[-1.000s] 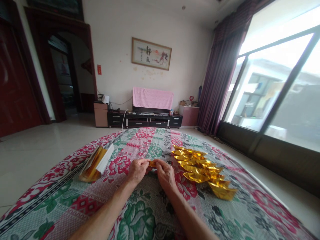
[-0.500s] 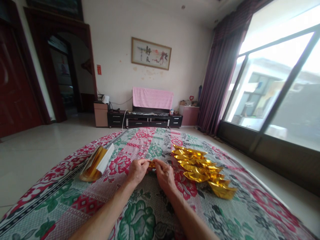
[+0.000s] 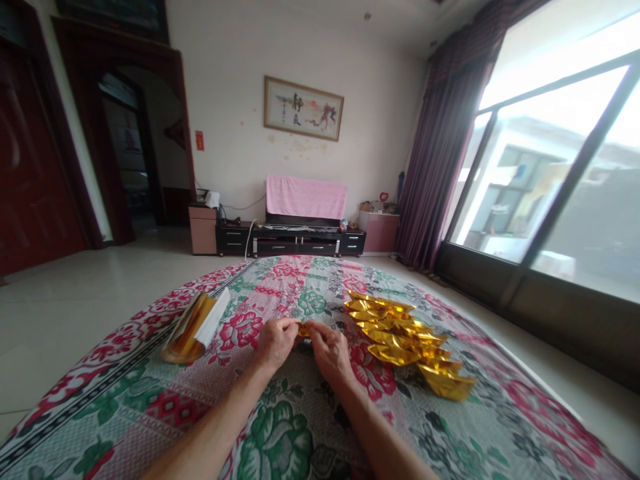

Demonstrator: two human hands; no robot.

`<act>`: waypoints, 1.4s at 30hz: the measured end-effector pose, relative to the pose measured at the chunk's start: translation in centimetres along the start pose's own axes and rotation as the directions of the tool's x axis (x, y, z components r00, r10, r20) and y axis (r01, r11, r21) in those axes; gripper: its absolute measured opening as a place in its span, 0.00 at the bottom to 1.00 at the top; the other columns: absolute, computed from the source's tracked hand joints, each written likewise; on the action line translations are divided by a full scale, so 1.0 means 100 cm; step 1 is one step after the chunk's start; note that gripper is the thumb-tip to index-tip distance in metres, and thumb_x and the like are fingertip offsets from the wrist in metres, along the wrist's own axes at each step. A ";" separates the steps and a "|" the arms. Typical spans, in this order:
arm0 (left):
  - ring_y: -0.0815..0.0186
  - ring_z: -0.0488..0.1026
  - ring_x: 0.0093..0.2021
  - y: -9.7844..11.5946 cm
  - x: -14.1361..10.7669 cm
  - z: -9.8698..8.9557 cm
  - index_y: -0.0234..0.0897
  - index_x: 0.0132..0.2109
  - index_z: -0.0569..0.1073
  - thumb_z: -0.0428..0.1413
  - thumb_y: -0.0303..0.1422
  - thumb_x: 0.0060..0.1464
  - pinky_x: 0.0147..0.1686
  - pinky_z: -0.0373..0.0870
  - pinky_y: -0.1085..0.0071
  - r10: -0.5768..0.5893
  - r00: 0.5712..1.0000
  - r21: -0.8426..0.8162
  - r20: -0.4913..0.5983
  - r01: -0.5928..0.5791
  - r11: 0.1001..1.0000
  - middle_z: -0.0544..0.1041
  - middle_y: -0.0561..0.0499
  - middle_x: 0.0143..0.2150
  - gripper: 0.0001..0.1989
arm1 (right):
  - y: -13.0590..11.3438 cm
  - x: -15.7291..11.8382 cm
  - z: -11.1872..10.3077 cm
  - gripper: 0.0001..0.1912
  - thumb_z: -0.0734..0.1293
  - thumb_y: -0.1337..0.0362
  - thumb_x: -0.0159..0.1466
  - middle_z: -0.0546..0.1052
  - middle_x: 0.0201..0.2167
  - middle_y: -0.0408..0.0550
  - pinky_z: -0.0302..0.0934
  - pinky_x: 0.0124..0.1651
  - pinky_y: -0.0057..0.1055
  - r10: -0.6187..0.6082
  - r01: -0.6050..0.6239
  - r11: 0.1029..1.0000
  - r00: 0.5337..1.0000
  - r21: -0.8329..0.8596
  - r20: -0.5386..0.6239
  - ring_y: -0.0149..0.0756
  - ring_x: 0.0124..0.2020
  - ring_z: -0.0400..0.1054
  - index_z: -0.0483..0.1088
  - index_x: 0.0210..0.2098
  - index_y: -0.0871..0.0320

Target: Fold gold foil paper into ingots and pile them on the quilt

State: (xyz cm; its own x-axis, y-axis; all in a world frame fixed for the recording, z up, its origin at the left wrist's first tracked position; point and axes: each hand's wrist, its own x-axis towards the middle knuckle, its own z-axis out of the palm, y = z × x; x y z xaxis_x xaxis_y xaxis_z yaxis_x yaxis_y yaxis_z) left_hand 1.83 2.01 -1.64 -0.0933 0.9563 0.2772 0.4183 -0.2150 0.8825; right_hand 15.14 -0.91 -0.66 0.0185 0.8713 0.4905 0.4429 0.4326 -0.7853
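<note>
Between my two hands is a small piece of gold foil paper (image 3: pixel 303 329), mostly hidden by the fingers. My left hand (image 3: pixel 276 341) pinches its left end, and my right hand (image 3: pixel 327 347) pinches the right end. Both hands are close together over the middle of the flowered cloth. To their right lie several folded gold foil paper ingots (image 3: pixel 393 353), boat-shaped and set in overlapping rows. On the left rests a curled stack of gold foil sheets (image 3: pixel 196 327) with a white backing.
A flowered cloth (image 3: pixel 275 433) in red, green and grey covers the round table. Beyond it stand a low black TV cabinet (image 3: pixel 310 247) and a screen draped with a pink towel (image 3: pixel 306 197). A purple curtain (image 3: pixel 430 160) hangs beside the large window on the right.
Both hands keep their pinch on the gold foil paper, with hardly any movement of the fingers. The whole view has shifted very slightly; the ingots and sheets lie as before.
</note>
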 end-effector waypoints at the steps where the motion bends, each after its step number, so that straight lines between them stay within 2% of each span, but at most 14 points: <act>1: 0.64 0.76 0.28 0.001 0.000 0.000 0.34 0.39 0.78 0.49 0.35 0.47 0.25 0.69 0.76 -0.012 1.000 -0.017 0.007 0.013 1.000 0.80 0.47 0.30 0.16 | 0.000 0.000 0.000 0.17 0.57 0.60 0.59 0.77 0.25 0.44 0.59 0.31 0.24 0.013 -0.013 1.000 1.000 0.009 -0.004 0.33 0.25 0.69 0.76 0.35 0.58; 7: 0.66 0.76 0.26 0.003 0.002 0.000 0.36 0.37 0.77 0.50 0.35 0.47 0.22 0.68 0.77 -0.098 0.995 -0.089 0.021 0.100 0.991 0.79 0.50 0.25 0.14 | 0.008 0.002 0.004 0.16 0.58 0.57 0.59 0.77 0.30 0.45 0.62 0.32 0.26 0.074 -0.064 0.990 0.995 0.124 -0.073 0.34 0.30 0.70 0.73 0.38 0.58; 13: 0.66 0.75 0.24 0.006 0.002 -0.005 0.36 0.32 0.77 0.50 0.34 0.45 0.20 0.66 0.78 -0.220 0.975 -0.108 0.016 0.220 0.969 0.78 0.51 0.23 0.12 | 0.014 0.002 0.008 0.15 0.59 0.58 0.58 0.76 0.30 0.45 0.63 0.33 0.27 0.078 -0.069 0.969 0.997 0.238 -0.026 0.35 0.32 0.71 0.70 0.38 0.59; 19: 0.66 0.74 0.22 0.014 -0.003 -0.006 0.37 0.28 0.75 0.50 0.34 0.44 0.16 0.63 0.78 -0.248 0.967 -0.125 0.064 0.254 0.959 0.77 0.51 0.23 0.10 | 0.013 0.001 0.007 0.17 0.59 0.56 0.59 0.77 0.31 0.46 0.63 0.31 0.25 0.080 -0.079 0.963 0.997 0.258 0.005 0.34 0.32 0.71 0.68 0.42 0.59; 22: 0.66 0.73 0.22 0.016 -0.003 -0.008 0.37 0.30 0.75 0.50 0.36 0.46 0.17 0.63 0.77 -0.250 0.963 -0.158 0.098 0.263 0.952 0.77 0.51 0.24 0.11 | 0.012 0.002 0.006 0.16 0.60 0.56 0.59 0.77 0.30 0.46 0.63 0.29 0.25 0.097 -0.098 0.954 0.995 0.282 0.017 0.35 0.31 0.71 0.69 0.40 0.59; 25: 0.65 0.74 0.24 0.017 -0.004 -0.014 0.36 0.38 0.74 0.50 0.38 0.47 0.19 0.65 0.76 -0.208 0.969 -0.245 0.135 0.236 0.940 0.78 0.50 0.28 0.14 | 0.009 0.003 0.004 0.17 0.60 0.54 0.58 0.77 0.28 0.47 0.62 0.26 0.25 0.161 -0.151 0.935 0.987 0.321 -0.003 0.35 0.28 0.71 0.68 0.39 0.60; 28: 0.66 0.75 0.27 0.016 -0.005 -0.021 0.35 0.43 0.71 0.52 0.37 0.46 0.22 0.67 0.76 -0.089 0.979 -0.322 0.185 0.146 0.935 0.78 0.50 0.33 0.17 | 0.005 0.004 0.001 0.18 0.60 0.53 0.57 0.76 0.26 0.47 0.61 0.23 0.25 0.218 -0.197 0.918 0.976 0.344 -0.023 0.33 0.23 0.68 0.68 0.39 0.60; 30: 0.67 0.75 0.28 0.014 -0.005 -0.024 0.35 0.43 0.71 0.53 0.35 0.45 0.24 0.67 0.76 0.005 0.977 -0.300 0.214 0.061 0.952 0.78 0.50 0.34 0.17 | 0.003 0.004 0.001 0.18 0.60 0.53 0.57 0.76 0.25 0.47 0.60 0.23 0.25 0.225 -0.202 0.910 0.974 0.363 -0.024 0.32 0.21 0.67 0.67 0.39 0.61; 32: 0.67 0.75 0.28 0.012 -0.006 -0.023 0.35 0.42 0.72 0.53 0.33 0.44 0.25 0.67 0.76 0.075 0.969 -0.237 0.235 -0.018 0.971 0.78 0.51 0.30 0.16 | 0.003 0.004 0.001 0.18 0.60 0.54 0.57 0.76 0.25 0.46 0.60 0.23 0.25 0.217 -0.195 0.903 0.976 0.382 -0.017 0.32 0.20 0.66 0.66 0.39 0.60; 34: 0.66 0.74 0.27 0.010 -0.006 -0.020 0.35 0.42 0.72 0.52 0.33 0.45 0.24 0.66 0.76 0.082 0.968 -0.191 0.238 -0.036 0.981 0.77 0.52 0.24 0.15 | 0.005 0.004 0.002 0.17 0.60 0.54 0.57 0.76 0.25 0.46 0.61 0.23 0.25 0.199 -0.180 0.901 0.980 0.395 -0.009 0.32 0.22 0.68 0.66 0.39 0.60; 36: 0.65 0.75 0.26 0.010 -0.007 -0.017 0.36 0.40 0.71 0.51 0.33 0.45 0.22 0.66 0.76 0.049 0.969 -0.178 0.241 -0.005 0.984 0.76 0.53 0.23 0.14 | 0.008 0.004 0.004 0.16 0.60 0.53 0.58 0.77 0.26 0.46 0.62 0.25 0.25 0.171 -0.156 0.908 0.985 0.389 -0.003 0.34 0.25 0.70 0.66 0.39 0.59; 38: 0.65 0.75 0.27 0.009 -0.006 -0.014 0.37 0.38 0.70 0.50 0.33 0.46 0.23 0.67 0.76 0.038 0.972 -0.194 0.231 0.008 0.981 0.77 0.53 0.24 0.11 | 0.010 0.004 0.006 0.16 0.60 0.53 0.58 0.77 0.27 0.47 0.63 0.26 0.25 0.148 -0.138 0.919 0.989 0.369 0.000 0.35 0.28 0.72 0.66 0.38 0.59; 42: 0.65 0.76 0.31 0.008 -0.005 -0.012 0.36 0.33 0.70 0.50 0.32 0.46 0.27 0.68 0.75 0.095 0.979 -0.216 0.178 -0.055 0.975 0.78 0.52 0.27 0.07 | 0.011 0.003 0.007 0.16 0.60 0.54 0.59 0.77 0.29 0.48 0.63 0.26 0.26 0.144 -0.134 0.925 0.990 0.356 -0.003 0.35 0.28 0.72 0.66 0.38 0.59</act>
State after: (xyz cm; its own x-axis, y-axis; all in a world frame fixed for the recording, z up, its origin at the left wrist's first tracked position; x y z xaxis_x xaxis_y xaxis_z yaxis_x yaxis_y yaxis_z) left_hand 1.10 1.10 -0.62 0.1095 0.9514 0.2878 0.2180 -0.3054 0.9269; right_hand 15.03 0.04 -1.64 0.0844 0.9239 0.3732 0.0883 0.3661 -0.9264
